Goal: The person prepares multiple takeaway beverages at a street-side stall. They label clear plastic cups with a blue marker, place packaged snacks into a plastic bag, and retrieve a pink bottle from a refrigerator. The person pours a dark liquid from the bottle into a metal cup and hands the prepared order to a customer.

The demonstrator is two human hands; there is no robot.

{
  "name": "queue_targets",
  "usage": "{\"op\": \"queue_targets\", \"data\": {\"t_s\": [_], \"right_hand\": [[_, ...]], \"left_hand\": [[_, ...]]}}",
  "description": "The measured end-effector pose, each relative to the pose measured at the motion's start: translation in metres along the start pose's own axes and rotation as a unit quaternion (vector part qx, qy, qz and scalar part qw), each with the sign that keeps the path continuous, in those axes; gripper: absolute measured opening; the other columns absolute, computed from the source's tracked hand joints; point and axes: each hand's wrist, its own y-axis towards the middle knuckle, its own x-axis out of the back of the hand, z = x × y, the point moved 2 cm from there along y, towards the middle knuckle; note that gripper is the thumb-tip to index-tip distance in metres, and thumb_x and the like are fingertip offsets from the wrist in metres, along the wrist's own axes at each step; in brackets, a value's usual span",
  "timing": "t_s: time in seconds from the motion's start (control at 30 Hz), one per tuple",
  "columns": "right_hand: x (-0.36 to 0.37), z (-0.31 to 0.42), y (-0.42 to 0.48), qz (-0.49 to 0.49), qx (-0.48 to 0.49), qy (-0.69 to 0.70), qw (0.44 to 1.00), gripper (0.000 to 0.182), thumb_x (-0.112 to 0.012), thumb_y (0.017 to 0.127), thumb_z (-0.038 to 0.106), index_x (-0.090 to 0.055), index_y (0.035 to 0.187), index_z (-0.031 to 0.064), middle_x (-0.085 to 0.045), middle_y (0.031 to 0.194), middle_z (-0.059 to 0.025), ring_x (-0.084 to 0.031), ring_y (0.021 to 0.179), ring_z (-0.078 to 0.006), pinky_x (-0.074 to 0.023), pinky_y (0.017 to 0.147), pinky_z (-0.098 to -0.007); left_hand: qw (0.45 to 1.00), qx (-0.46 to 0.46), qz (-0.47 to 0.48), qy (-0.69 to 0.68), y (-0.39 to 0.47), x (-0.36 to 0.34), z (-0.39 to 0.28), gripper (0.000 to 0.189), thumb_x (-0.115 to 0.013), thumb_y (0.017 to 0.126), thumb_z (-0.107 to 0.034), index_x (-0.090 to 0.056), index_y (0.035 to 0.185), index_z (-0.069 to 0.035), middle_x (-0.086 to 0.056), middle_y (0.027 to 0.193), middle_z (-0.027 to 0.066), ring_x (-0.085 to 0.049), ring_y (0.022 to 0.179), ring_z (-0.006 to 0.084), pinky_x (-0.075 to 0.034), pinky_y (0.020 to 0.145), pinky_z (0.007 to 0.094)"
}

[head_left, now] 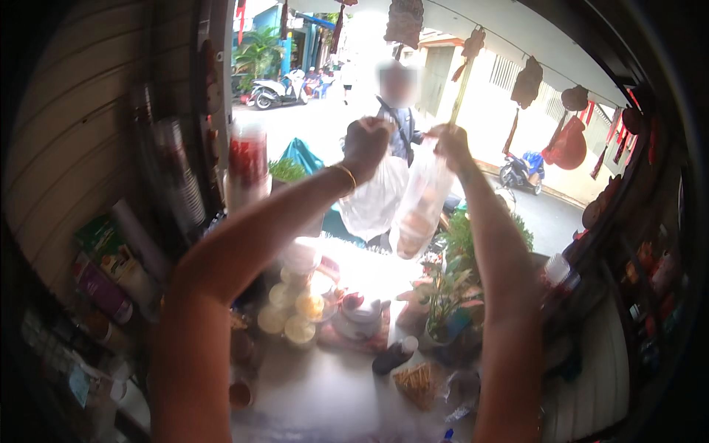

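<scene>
Both my arms reach forward over a counter toward the bright street. My left hand point(368, 148) is closed around the gathered top of a white plastic bag point(374, 199), and a gold-coloured bracelet circles that wrist. My right hand point(451, 147) grips the top of a long translucent plastic bag point(422, 202) with brownish contents low inside. The two bags hang side by side above the counter's far edge. Beyond them stands a person point(407, 119) in dark clothing, partly hidden by my hands and the bags.
On the counter point(316, 376) are several round pale-lidded containers point(299, 329), a white pot point(359, 321), a dark bottle point(394, 356) and a bundle of thin sticks point(415, 382). Potted plants point(443, 302) stand right. Stacked cups point(185, 177) line the left; ornaments point(526, 80) hang overhead.
</scene>
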Motion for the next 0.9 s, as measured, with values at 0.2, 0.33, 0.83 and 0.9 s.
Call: {"op": "queue_targets", "data": {"t_s": [0.2,0.33,0.83,0.9], "right_hand": [[0.003,-0.116,0.01,-0.051,-0.065,-0.035,0.996,0.015,-0.05,0.086,-0.001,-0.047,0.101,0.0017,-0.066,0.096,-0.0172,-0.064,0.086,-0.0171,-0.048,0.059,-0.0298],[0.009,-0.184,0.006,-0.061,-0.052,0.005,0.997,0.015,-0.051,0.082,-0.003,-0.048,0.095,0.003,-0.058,0.091,-0.0093,-0.066,0.088,-0.0185,-0.0485,0.055,-0.0266],[0.018,-0.221,-0.008,-0.091,-0.071,0.004,0.993,0.02,-0.062,0.074,-0.008,-0.053,0.09,-0.0008,-0.062,0.082,-0.0107,-0.065,0.072,-0.0172,-0.0525,0.06,-0.0276],[0.016,-0.217,-0.009,-0.101,-0.078,0.04,0.991,0.025,-0.063,0.074,-0.008,-0.052,0.095,-0.0016,-0.061,0.083,-0.0103,-0.064,0.073,-0.0167,-0.052,0.06,-0.0271]], "left_hand": [[0.996,0.043,0.001,0.082,0.024,-0.019,0.114,0.012,-0.066,0.08,-0.011,-0.065,0.084,0.001,-0.062,0.076,0.0035,-0.054,0.067,0.009,-0.043,0.061,0.0254],[0.991,0.074,-0.008,0.111,0.035,-0.02,0.185,0.011,-0.066,0.08,-0.009,-0.065,0.084,0.0,-0.062,0.076,0.0044,-0.056,0.069,0.0095,-0.044,0.063,0.024],[0.979,0.194,-0.038,0.039,0.011,0.008,0.29,0.005,-0.065,0.081,-0.005,-0.064,0.083,-0.001,-0.061,0.076,0.0028,-0.053,0.069,0.0088,-0.042,0.063,0.0237],[0.977,0.206,-0.043,0.036,0.008,0.012,0.293,0.007,-0.066,0.081,-0.005,-0.065,0.086,0.0,-0.063,0.078,0.0036,-0.054,0.071,0.0089,-0.043,0.065,0.0235]]}}
